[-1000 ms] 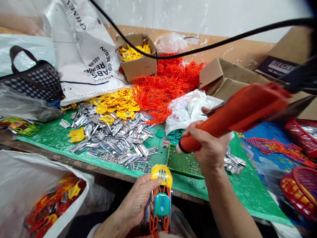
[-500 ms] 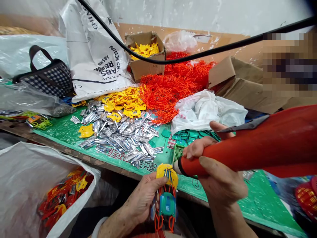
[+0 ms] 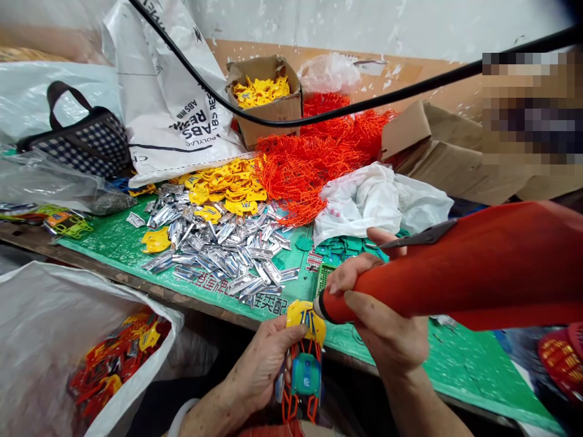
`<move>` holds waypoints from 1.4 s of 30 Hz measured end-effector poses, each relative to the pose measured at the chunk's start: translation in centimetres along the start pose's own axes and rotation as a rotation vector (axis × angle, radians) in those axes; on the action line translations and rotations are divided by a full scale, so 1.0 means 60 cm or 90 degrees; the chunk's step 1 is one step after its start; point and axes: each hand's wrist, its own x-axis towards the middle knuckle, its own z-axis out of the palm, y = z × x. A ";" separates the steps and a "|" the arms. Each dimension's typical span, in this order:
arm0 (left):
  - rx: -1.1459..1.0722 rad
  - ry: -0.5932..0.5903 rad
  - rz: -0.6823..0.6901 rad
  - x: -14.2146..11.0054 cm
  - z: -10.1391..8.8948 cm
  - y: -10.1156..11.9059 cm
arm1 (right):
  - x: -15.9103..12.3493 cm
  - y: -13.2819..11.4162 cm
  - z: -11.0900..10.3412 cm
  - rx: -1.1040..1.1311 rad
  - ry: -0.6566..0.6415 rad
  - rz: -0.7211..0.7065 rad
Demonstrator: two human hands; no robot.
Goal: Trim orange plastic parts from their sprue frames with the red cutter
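My left hand [image 3: 262,364] pinches a small plastic assembly [image 3: 306,373] between thumb and fingers. It has a yellow plate at its top, an orange-red frame and a green block in the middle. My right hand [image 3: 387,328] is wrapped around a red power screwdriver [image 3: 450,273] with a dark lever along its upper side. The screwdriver's pale nose meets the right edge of the yellow plate; its bit cannot be seen. Near my right fingers lie green plastic pieces [image 3: 348,247] and a small green basket [image 3: 322,276], partly hidden by the hand.
Shiny metal strips [image 3: 223,255] and yellow plates [image 3: 223,182] are heaped on the green-covered table [image 3: 113,243]. Orange-red frames [image 3: 300,170] lie behind, beside a cardboard box [image 3: 273,124]. A white sack [image 3: 91,291] with assembled pieces stands front left. A black cable [image 3: 364,112] crosses above.
The screwdriver and my right hand have shifted slightly left, with the nose now further over the yellow plate's edge. My left hand keeps its grip on the assembly.
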 end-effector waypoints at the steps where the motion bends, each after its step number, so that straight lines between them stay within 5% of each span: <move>1: -0.003 -0.003 0.008 0.001 -0.001 -0.002 | -0.001 0.002 0.000 -0.014 -0.002 -0.002; 16: 0.039 0.023 0.051 -0.001 -0.008 -0.014 | -0.016 0.022 0.003 -0.011 -0.035 -0.002; 22: 0.051 -0.006 0.057 -0.004 -0.011 -0.009 | -0.006 0.000 -0.001 0.071 -0.046 0.000; 30: 0.104 -0.008 0.044 0.005 -0.021 0.002 | 0.083 0.019 -0.030 0.009 0.186 -0.103; 36: 0.116 0.028 0.027 0.003 -0.014 0.008 | 0.096 0.073 -0.031 -0.019 0.171 -0.068; 42: 0.126 0.021 0.033 0.001 -0.013 0.014 | 0.092 0.080 -0.022 -0.023 0.169 -0.048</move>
